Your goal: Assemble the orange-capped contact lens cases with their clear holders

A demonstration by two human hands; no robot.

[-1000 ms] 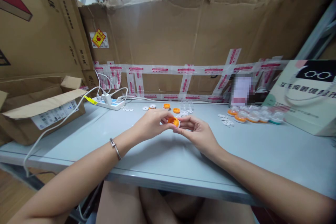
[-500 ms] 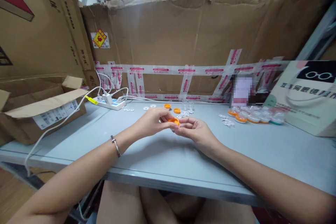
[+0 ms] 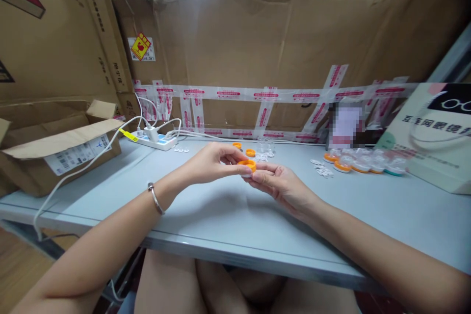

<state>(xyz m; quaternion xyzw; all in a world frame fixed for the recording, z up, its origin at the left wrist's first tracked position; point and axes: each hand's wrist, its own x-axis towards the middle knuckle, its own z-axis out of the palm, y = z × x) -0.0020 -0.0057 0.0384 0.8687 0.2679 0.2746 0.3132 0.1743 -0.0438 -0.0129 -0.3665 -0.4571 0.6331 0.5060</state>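
Note:
Between my two hands, above the middle of the table, is an orange ring-shaped cap (image 3: 247, 165) with a pale underside. My left hand (image 3: 211, 163) pinches its left edge between thumb and fingers. From the lower right, my right hand (image 3: 281, 184) closes its fingers on the same cap. Just beyond the hands lie two more orange caps, one at the back (image 3: 237, 145) and one nearer (image 3: 250, 153). Beside them are small white printed discs (image 3: 262, 157) and clear plastic cups (image 3: 265, 145). My fingertips partly hide the cap's underside.
Several clear-topped containers with orange or teal bases (image 3: 362, 163) stand at the right, near loose white pieces (image 3: 322, 169) and a paper bag (image 3: 430, 142). A power strip (image 3: 158, 142) with white cables and an open cardboard box (image 3: 73, 142) are at the left. A cardboard wall (image 3: 228, 39) backs the table.
The cap is now tilted so more of its side and pale underside shows. My right hand has shifted slightly lower beneath it. The view has moved a little.

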